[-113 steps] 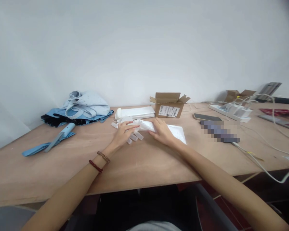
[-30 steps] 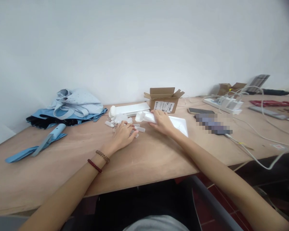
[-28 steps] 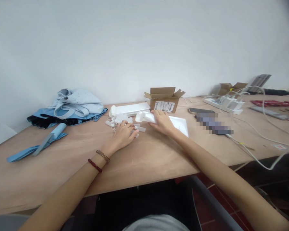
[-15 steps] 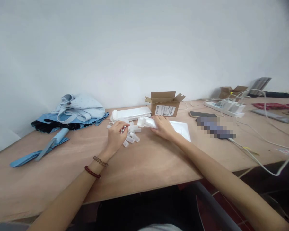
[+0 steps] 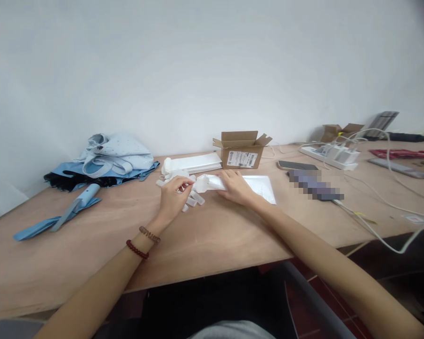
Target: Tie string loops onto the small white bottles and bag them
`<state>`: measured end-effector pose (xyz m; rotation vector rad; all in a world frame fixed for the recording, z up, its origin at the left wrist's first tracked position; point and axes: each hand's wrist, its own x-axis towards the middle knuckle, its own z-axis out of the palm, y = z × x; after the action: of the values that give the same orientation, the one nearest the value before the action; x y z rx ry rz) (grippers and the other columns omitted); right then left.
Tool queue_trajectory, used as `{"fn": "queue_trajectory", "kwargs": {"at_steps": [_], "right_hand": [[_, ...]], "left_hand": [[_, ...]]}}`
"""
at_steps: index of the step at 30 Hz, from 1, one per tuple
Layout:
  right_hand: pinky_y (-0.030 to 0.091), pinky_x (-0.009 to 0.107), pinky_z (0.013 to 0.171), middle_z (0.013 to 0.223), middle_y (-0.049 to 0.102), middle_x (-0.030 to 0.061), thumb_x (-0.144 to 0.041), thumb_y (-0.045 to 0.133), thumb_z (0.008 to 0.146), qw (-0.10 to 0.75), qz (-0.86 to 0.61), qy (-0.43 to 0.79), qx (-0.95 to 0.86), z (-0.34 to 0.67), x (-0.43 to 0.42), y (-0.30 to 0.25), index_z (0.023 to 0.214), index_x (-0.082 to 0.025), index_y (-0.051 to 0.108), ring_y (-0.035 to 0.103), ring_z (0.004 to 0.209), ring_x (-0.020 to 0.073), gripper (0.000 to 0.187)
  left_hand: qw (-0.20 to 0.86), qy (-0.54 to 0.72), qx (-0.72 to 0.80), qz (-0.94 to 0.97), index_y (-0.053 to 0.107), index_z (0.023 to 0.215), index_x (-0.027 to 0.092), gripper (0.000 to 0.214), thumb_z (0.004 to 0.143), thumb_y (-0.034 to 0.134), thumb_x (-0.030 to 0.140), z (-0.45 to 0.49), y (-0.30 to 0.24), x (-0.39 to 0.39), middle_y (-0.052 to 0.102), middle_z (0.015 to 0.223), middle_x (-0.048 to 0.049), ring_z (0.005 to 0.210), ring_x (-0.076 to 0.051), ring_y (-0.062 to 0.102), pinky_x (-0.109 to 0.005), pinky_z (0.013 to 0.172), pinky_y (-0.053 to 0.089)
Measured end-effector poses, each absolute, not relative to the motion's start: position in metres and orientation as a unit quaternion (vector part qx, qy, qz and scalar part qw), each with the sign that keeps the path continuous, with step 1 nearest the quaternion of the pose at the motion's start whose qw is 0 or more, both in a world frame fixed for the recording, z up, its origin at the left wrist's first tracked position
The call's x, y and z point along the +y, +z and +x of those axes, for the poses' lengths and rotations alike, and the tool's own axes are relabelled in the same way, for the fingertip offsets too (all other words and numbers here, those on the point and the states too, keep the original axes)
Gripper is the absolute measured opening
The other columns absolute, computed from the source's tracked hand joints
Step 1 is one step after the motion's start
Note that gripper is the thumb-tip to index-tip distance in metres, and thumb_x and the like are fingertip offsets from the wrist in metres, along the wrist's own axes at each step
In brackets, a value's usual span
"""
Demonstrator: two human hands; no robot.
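My left hand (image 5: 172,198) is curled over a heap of small translucent white plastic tubes (image 5: 194,197) on the wooden table (image 5: 212,235), its fingertips pinched on one of them. My right hand (image 5: 235,187) presses down on the mouth of a white plastic bag (image 5: 257,186) that lies flat on the table, its fingers closed on the bunched end (image 5: 207,182). The two hands are a few centimetres apart, with the tubes between them. Beaded bracelets (image 5: 141,241) sit on my left wrist.
An open cardboard box (image 5: 241,149) and a flat white packet (image 5: 194,163) lie behind the hands. A folded blue umbrella (image 5: 102,160) and its sleeve (image 5: 56,219) lie at left. A phone (image 5: 297,165), power strip (image 5: 334,155) and cables (image 5: 381,207) fill the right side.
My left hand has drawn the small tubes back toward the bag and pinched one. My right hand has lowered the bag's open end flatter onto the table.
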<state>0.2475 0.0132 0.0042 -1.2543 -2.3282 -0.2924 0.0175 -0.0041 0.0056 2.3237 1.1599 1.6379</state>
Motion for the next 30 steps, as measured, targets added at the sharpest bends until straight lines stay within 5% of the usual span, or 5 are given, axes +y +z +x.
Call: {"fn": "queue_trajectory", "kwargs": {"at_steps": [10,17,23,27,30], "right_hand": [[0.037,0.038,0.087,0.115,0.062,0.0122,-0.025,0.062,0.081,0.266,-0.417,-0.069,-0.867,0.244,0.008,0.006,0.118,-0.018,0.052,0.053,0.108,0.0287,0.039],[0.04,0.039,0.086,0.114,0.062,0.0144,-0.024,0.064,0.079,0.255,-0.39,-0.037,-0.884,0.235,-0.001,0.008,0.117,-0.015,0.053,0.055,0.104,0.0288,0.041],[0.041,0.041,0.087,0.112,0.061,0.0133,-0.024,0.064,0.079,0.287,-0.38,-0.048,-0.878,0.242,0.007,0.007,0.119,-0.016,0.053,0.054,0.105,0.0287,0.043],[0.041,0.04,0.087,0.111,0.061,0.0119,-0.025,0.063,0.078,0.318,-0.343,-0.057,-0.882,0.244,0.006,0.009,0.121,-0.018,0.051,0.053,0.103,0.0276,0.045],[0.041,0.039,0.085,0.11,0.06,0.0121,-0.028,0.06,0.079,0.337,-0.308,-0.063,-0.888,0.241,0.0,0.012,0.123,-0.018,0.049,0.053,0.099,0.0271,0.046]], "left_hand": [[0.163,0.49,0.396,0.759,0.071,0.086,0.016,0.016,0.083,0.056,0.021,0.022,-0.002,-0.005,0.073,0.087,-0.0055,0.08,-0.017,0.066,-0.028,0.075,0.05],[0.079,0.401,0.355,0.841,0.069,0.091,0.018,0.027,0.084,0.044,0.009,0.028,0.0,-0.014,0.071,0.081,-0.0013,0.072,-0.015,0.064,-0.027,0.072,0.049],[-0.015,0.496,0.39,0.776,0.065,0.1,0.017,0.02,0.085,0.051,0.016,0.022,0.011,-0.014,0.07,0.092,-0.0059,0.08,-0.017,0.064,-0.03,0.075,0.049],[0.097,0.472,0.45,0.751,0.062,0.107,0.016,0.031,0.077,0.062,0.026,0.014,0.016,-0.006,0.068,0.102,-0.0084,0.087,-0.019,0.064,-0.029,0.07,0.051],[0.182,0.419,0.454,0.765,0.065,0.097,0.015,0.027,0.078,0.062,0.034,0.015,0.015,-0.003,0.069,0.089,-0.0054,0.078,-0.018,0.063,-0.027,0.066,0.048]]}}
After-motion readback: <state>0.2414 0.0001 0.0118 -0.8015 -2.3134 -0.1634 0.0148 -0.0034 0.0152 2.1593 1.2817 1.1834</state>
